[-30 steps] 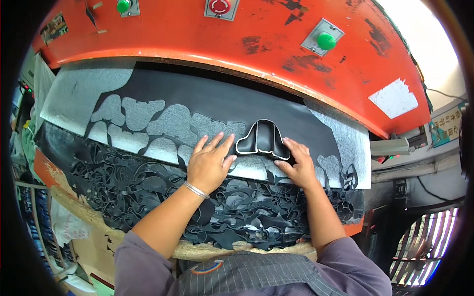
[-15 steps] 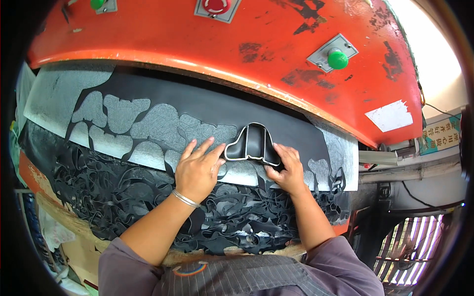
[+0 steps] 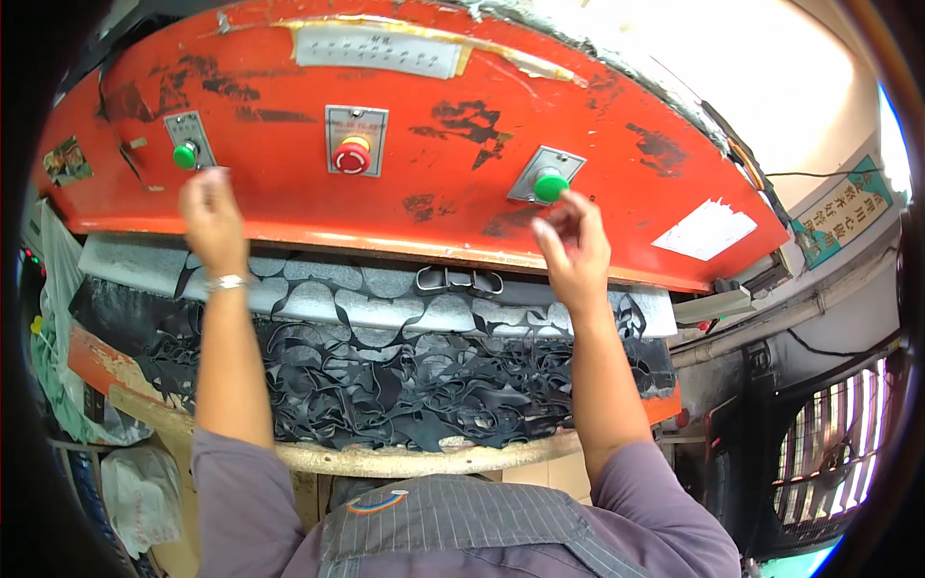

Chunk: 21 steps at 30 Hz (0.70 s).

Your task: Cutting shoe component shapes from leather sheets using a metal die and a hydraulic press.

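Observation:
My left hand (image 3: 214, 223) is raised in front of the red machine, just below the left green push button (image 3: 186, 155). Its fingers are a little blurred but point up, with nothing visible in them. My right hand (image 3: 578, 255) is beside the right green push button (image 3: 551, 187), thumb and fingers apart and nothing held. Whether either fingertip touches a button, I cannot tell. A metal-edged cutting die (image 3: 460, 280) lies on the black sheet (image 3: 529, 292), partly under the machine's lower edge. Cut-out gaps in that sheet show the grey-white board (image 3: 332, 318) beneath.
Between the green buttons sits a red emergency stop knob (image 3: 352, 155) on the red machine front (image 3: 279, 183). A heap of black cut scraps (image 3: 405, 385) covers the near ledge. A white plastic bag (image 3: 142, 496) is at lower left, a barred window (image 3: 833, 448) at right.
Both hands have let go of the cutting die and risen to the green buttons, the left one moving far left. The view has tilted up, showing more of the red machine front.

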Tool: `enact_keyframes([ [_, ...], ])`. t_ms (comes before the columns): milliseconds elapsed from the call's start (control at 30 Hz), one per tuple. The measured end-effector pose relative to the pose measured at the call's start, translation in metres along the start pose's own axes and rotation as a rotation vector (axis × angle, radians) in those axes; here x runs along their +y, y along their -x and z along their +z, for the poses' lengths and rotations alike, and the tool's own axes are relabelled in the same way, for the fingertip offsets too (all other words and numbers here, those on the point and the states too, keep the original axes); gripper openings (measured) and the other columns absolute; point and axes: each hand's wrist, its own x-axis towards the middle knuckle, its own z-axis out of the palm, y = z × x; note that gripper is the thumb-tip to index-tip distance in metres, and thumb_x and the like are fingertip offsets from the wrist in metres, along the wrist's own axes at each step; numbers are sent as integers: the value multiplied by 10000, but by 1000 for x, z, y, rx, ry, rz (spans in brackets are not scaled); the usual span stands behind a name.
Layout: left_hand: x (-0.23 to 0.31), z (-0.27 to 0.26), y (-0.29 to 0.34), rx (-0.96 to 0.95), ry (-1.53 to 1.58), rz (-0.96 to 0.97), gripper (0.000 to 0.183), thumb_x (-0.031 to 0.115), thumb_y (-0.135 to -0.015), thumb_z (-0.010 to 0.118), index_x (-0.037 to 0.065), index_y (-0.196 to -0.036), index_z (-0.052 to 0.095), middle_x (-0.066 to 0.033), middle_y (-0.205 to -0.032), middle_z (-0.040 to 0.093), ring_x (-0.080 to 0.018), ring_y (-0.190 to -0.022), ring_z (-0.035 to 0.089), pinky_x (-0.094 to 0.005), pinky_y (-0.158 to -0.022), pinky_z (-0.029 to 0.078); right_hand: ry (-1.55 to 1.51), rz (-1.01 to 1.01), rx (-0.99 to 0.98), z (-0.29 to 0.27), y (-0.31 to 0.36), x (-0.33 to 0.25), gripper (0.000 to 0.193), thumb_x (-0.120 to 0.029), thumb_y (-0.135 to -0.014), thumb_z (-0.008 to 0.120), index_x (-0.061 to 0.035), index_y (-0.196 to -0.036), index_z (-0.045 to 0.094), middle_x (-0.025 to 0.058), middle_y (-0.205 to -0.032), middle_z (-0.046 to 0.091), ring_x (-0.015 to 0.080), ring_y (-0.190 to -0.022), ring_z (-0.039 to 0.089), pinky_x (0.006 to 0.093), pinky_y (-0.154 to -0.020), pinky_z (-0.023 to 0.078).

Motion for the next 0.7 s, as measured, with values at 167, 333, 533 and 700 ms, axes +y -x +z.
enact_keyframes([
  [167,-22,-64,-60,-179,-126,-32,340,299,-1001,478,43,-787,543,-55,-716,523,-182,-645,463,-351,-635,409,53,47,65,1,-3,-39,230,-103,-837,717,-15,-969,551,55,-676,580,113,-615,567,255,-600,482],
  [333,54,-100,54,-560,129,-197,352,292,-981,511,30,-747,509,-56,-666,506,-170,-615,454,-345,-592,401,162,156,-449,-16,104,-69,294,-290,-833,715,-33,-909,592,151,-851,620,300,-793,628,409,-708,506],
  [533,154,-172,202,-1444,248,276,379,323,-709,790,98,-993,680,-76,-927,630,-256,-906,603,-381,-763,497,227,-19,-1045,-24,222,-113,400,-334,-705,771,-39,-939,637,122,-974,638,316,-943,620,406,-782,516],
  [700,170,-173,236,-1379,-4,286,434,239,-674,777,101,-1065,650,-72,-957,570,-269,-924,553,-387,-800,454,411,7,-945,-15,238,-110,414,-235,-625,790,-53,-965,637,94,-908,620,271,-906,623,383,-727,532],
])
